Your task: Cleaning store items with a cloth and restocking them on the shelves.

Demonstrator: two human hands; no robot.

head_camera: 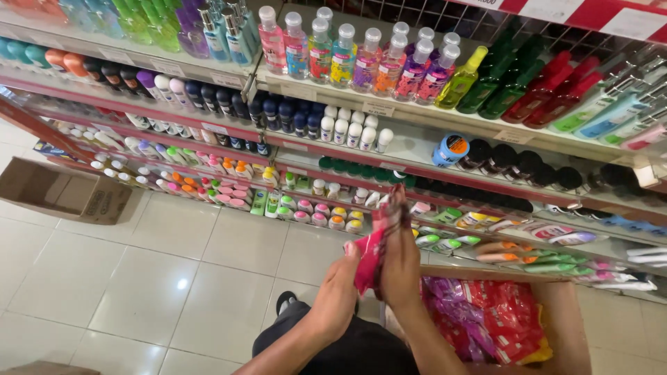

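Both my hands are raised in front of the shop shelves, holding a bunch of red and pink sachet packets point(372, 251) between them. My left hand point(342, 281) grips the lower part of the packets from the left. My right hand point(399, 260) presses flat against them from the right, fingers pointing up toward the shelf. Below my right arm stands an open cardboard box point(570, 321) filled with more red, pink and purple packets point(486, 316).
Tiered shelves point(389, 114) hold coloured bottles, roll-on containers, jars and tubes. An empty open cardboard box point(59, 189) lies on the white tiled floor point(174, 278) at left. My dark trouser leg and shoe point(285, 301) show below.
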